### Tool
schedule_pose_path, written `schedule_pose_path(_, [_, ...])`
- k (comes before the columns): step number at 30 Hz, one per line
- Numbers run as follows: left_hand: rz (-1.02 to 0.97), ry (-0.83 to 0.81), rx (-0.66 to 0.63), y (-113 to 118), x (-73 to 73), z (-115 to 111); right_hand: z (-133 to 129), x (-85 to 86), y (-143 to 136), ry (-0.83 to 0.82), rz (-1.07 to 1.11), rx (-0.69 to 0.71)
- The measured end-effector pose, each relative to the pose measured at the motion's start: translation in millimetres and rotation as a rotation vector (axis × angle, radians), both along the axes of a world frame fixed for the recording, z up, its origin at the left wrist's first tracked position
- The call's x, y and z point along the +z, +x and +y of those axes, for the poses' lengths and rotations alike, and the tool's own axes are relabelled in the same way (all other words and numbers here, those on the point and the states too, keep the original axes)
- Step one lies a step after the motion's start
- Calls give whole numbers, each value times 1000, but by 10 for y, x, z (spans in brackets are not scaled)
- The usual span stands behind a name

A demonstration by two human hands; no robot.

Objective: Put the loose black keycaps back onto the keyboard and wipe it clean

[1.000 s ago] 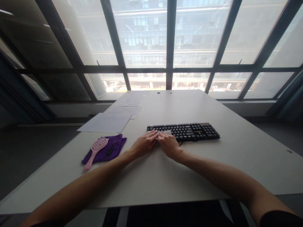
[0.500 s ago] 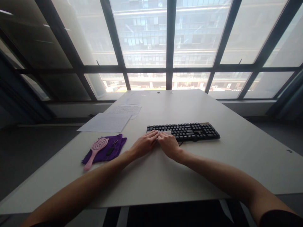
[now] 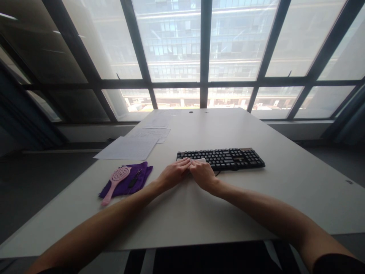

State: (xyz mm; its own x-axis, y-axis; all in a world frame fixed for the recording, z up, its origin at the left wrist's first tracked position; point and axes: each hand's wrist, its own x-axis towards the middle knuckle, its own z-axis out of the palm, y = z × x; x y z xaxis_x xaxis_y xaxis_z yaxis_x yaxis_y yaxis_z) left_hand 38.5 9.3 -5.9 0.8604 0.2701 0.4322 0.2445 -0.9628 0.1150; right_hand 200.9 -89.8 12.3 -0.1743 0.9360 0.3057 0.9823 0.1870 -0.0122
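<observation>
My left hand (image 3: 176, 172) and my right hand (image 3: 203, 173) meet at the left front edge of a black keyboard (image 3: 228, 158). A small white object (image 3: 202, 160) shows just beyond my right hand's fingers, over the keyboard's edge; most of it is hidden. Both hands have their fingers closed around or against this white object. The keyboard lies flat on the white table, its cable showing beside my right wrist.
Left of my left forearm, a pink hairbrush (image 3: 116, 182) and a small black item (image 3: 133, 181) lie on a folded purple cloth (image 3: 142, 176). Written papers (image 3: 128, 147) lie farther back on the left of the white table (image 3: 182, 217). Large windows stand behind it.
</observation>
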Motion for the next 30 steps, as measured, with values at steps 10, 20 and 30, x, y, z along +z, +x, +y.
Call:
schedule_pose_path(10, [-7,-11,14,7,89,-73,-46,-15,5,52,29,21])
schedule_pose_path(20, [-149,-92,179,-25,18,93,4,-25,122,58,150,-70])
schedule_pose_path(30, [-157,-59,173,-23,33,86,36,-121,144,140,135,-55])
